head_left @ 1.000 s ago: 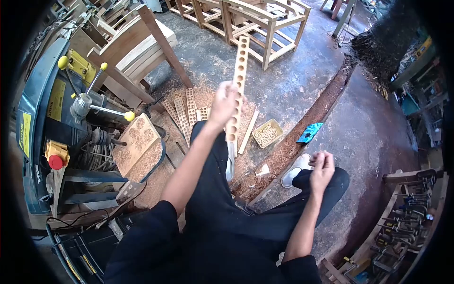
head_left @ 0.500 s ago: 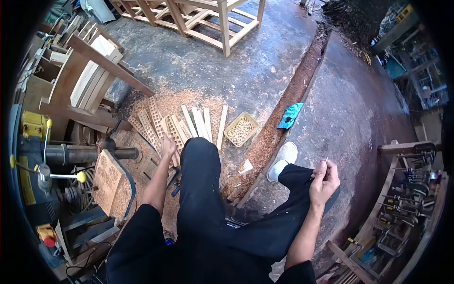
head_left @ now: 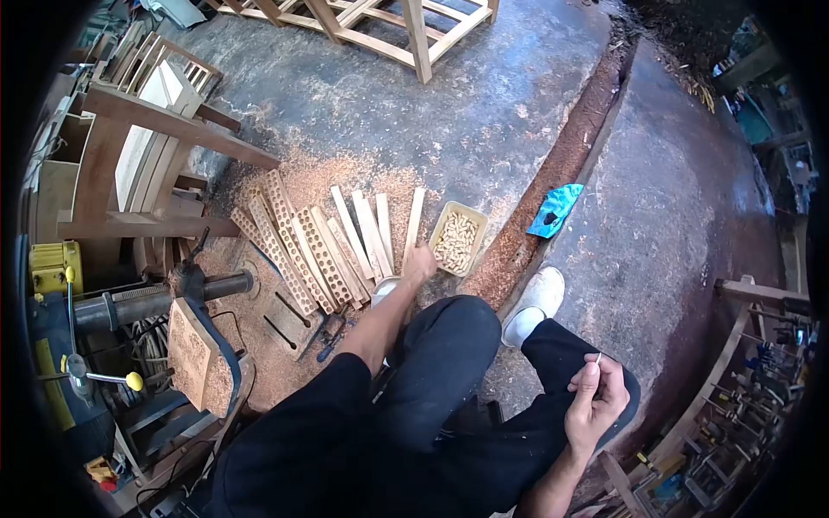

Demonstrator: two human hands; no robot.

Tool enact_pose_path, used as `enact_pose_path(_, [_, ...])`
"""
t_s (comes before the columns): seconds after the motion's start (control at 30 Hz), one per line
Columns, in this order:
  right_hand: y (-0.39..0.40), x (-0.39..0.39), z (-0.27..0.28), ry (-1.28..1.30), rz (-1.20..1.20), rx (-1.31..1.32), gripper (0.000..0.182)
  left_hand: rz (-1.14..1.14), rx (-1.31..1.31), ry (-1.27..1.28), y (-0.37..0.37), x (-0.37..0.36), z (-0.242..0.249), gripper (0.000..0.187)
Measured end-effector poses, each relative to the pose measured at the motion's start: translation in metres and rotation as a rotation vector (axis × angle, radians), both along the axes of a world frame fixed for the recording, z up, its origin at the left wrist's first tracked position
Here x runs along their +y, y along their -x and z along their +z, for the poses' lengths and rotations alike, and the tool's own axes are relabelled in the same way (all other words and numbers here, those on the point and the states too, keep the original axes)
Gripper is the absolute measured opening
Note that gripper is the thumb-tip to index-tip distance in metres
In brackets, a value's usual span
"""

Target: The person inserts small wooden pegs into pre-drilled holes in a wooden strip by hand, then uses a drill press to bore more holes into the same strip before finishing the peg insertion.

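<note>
My left hand (head_left: 420,262) is at the near end of the rightmost pale wooden strip (head_left: 415,221), fingers curled round it and partly hidden. Just right of that hand is a yellowish plastic tray (head_left: 480,226) holding many short wooden dowels (head_left: 457,242). Several plain strips (head_left: 366,226) and strips drilled with rows of holes (head_left: 317,248) fan out to the left. Under my left forearm a white round container (head_left: 386,287) shows in part. Over my right knee, my right hand (head_left: 596,399) pinches a thin white stick (head_left: 598,357) between thumb and finger.
A machine with yellow-knobbed levers (head_left: 78,366) and a tilted wooden board (head_left: 192,354) stands at left. A shavings-filled groove (head_left: 553,177) crosses the floor, with a blue wrapper (head_left: 558,208) beside it. Clamps (head_left: 760,380) hang at right; a wooden frame (head_left: 380,47) stands ahead.
My left hand has moved right, from the drilled strips to the rightmost plain strip. My left knee has swung right, uncovering the white container. The right hand still pinches the stick.
</note>
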State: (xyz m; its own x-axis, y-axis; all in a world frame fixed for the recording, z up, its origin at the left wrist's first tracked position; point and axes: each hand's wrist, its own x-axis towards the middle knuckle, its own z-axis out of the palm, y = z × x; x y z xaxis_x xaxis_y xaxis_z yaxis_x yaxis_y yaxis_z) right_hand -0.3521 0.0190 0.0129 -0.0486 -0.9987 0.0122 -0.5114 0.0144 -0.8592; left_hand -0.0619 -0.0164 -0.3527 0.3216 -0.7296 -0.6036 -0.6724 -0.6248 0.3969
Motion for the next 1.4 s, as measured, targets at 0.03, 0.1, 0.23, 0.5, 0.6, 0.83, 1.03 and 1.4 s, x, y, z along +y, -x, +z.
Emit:
enact_pose_path(0.03, [0.0, -0.001, 0.0, -0.005, -0.007, -0.008, 0.014, 0.058, 0.005, 0.07, 0.006, 0.007, -0.009, 0.035])
enact_pose_path(0.1, [-0.001, -0.001, 0.001, -0.023, -0.021, -0.004, 0.016, 0.264, 0.27, 0.076, 0.007, 0.023, -0.017, 0.034])
enact_pose_path(0.23, [0.003, 0.0, -0.001, -0.038, 0.0, 0.031, 0.018, 0.338, -0.05, 0.331, -0.011, 0.069, -0.02, 0.041])
enact_pose_path(0.5, [-0.005, -0.001, -0.006, 0.002, 0.058, 0.176, 0.009, 0.423, -0.186, -0.12, -0.073, 0.047, -0.013, 0.043])
enact_pose_path(0.6, [-0.013, -0.003, -0.002, 0.032, 0.114, 0.243, 0.007, 0.491, -0.25, -0.136, -0.067, 0.05, -0.018, 0.041])
enact_pose_path(0.83, [-0.005, 0.016, 0.004, 0.071, 0.108, 0.194, 0.015, 0.623, -0.277, -0.028, -0.059, 0.07, -0.016, 0.051])
enact_pose_path(1.03, [0.027, 0.034, -0.006, 0.12, 0.002, 0.215, 0.015, 0.772, -0.335, 0.338, -0.09, 0.082, -0.001, 0.044])
enact_pose_path(1.4, [-0.066, -0.004, -0.005, 0.161, 0.353, 0.001, 0.031, 0.913, 0.8, 0.723, -0.108, 0.167, 0.276, 0.034])
